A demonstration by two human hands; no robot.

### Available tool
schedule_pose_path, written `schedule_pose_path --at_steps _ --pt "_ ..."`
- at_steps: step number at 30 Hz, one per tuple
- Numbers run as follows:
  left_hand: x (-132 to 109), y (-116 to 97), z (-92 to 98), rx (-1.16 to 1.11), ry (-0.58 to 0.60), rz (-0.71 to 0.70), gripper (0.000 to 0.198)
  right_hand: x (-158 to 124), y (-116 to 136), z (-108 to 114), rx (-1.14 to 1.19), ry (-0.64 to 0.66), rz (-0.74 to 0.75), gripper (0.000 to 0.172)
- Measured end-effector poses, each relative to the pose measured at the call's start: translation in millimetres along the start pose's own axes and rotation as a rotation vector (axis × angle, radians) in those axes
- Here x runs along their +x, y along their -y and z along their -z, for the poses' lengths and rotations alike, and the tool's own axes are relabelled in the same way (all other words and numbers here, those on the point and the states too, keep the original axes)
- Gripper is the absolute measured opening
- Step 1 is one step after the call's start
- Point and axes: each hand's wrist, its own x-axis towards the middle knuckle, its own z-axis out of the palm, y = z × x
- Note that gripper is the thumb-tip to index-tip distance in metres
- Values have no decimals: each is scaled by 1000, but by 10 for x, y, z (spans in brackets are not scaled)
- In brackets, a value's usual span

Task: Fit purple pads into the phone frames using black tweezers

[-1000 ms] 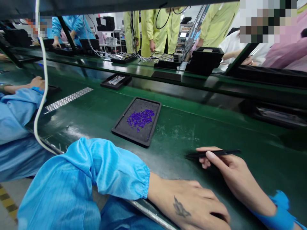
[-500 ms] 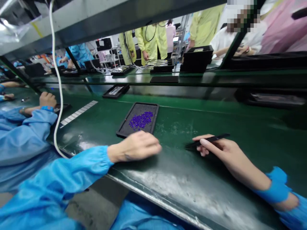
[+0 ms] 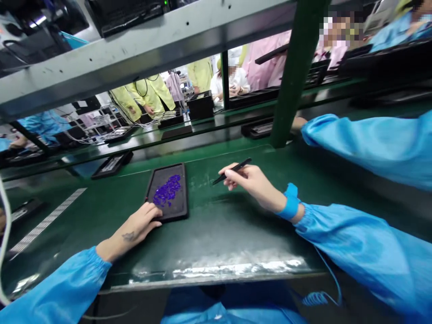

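Observation:
A shallow black tray (image 3: 182,210) lies on the green work surface, with a heap of small purple pieces (image 3: 168,190) in it. At the tray's near left corner is my left hand (image 3: 143,221), its fingers curled over the rim and the thumb along the near edge. My right hand (image 3: 248,181) is to the right of the tray, above the surface. It pinches dark tweezers (image 3: 240,165) like a pen, tips pointing down and left, apart from the tray. A blue band (image 3: 290,204) circles my right wrist.
A pale segmented strip (image 3: 50,220) lies to the left, near a white cable (image 3: 5,243). Behind the tray sits another black tray (image 3: 113,164). A green post (image 3: 290,81) and a co-worker's blue sleeve (image 3: 364,139) are at right. An overhead shelf (image 3: 135,58) crosses above.
My left hand has moved from in front of the tray to its near left corner. My right hand still holds the tweezers. The view has swung right, bringing in a co-worker's sleeve.

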Motion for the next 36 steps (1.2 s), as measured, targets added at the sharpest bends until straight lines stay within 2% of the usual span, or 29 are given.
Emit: schedule_pose_path --at_steps 5,10,14,18,22,25,28,32,36 --pt "642 -656 -217 -81 54 -157 15 3 200 400 61 -249 169 30" --pt "1429 -1253 -477 -120 67 -315 24 -25 236 662 125 -364 147 29" --pt "1978 -1557 -643 -134 76 -394 25 -78 231 721 155 -420 93 29" --pt "2322 -1724 -724 -140 71 -398 25 -108 182 695 167 -467 72 25" --pt "2342 -1769 -743 -155 59 -397 32 -105 80 663 176 -479 11 24" --pt "2145 -1679 -732 -154 -49 -431 35 -96 6 660 180 -478 -48 24" --pt "1910 -1499 -708 -127 -129 -431 28 -81 -32 672 178 -474 -88 25" --pt "1790 -1316 -682 -147 -32 -373 23 -54 -48 711 132 -457 -119 29" --pt "1836 -1305 -670 -175 41 -378 30 -34 -100 753 -6 -455 -91 31"
